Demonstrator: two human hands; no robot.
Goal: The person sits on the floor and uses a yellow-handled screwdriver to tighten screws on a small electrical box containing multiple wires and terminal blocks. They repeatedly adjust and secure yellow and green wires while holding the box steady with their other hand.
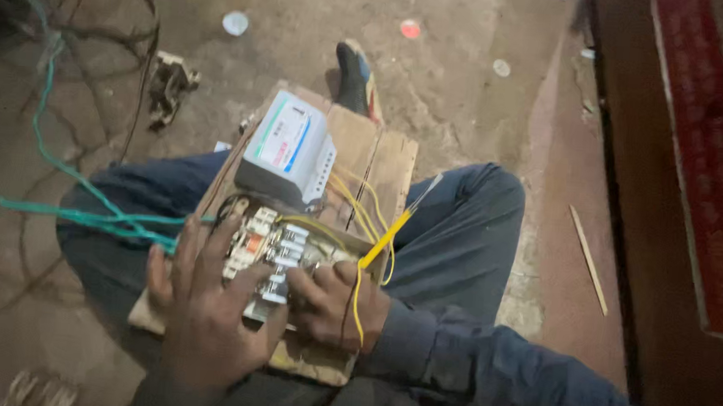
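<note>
Wooden and flat, the board [385,166] lies across the seated person's lap, which keeps it steady and close under the eyes. On its near half sits a row of small white breakers [277,252], and beyond them a pale grey meter box [289,149] is mounted towards the far edge. The left hand [202,302] lies spread and flat over the near left of the board, fingers just touching the breakers, apparently pressing the board down so it cannot slide. The right hand [329,301] is curled against the breakers' right end and grips a yellow-handled screwdriver [394,229], whose shaft angles up and away to the right. Yellow wires [353,202] loop from the meter box down to the breakers, and one runs over the right hand. Green cord [50,164] trails off left across the dusty floor [307,13], where a shoe [355,77] shows beyond the board.
</note>
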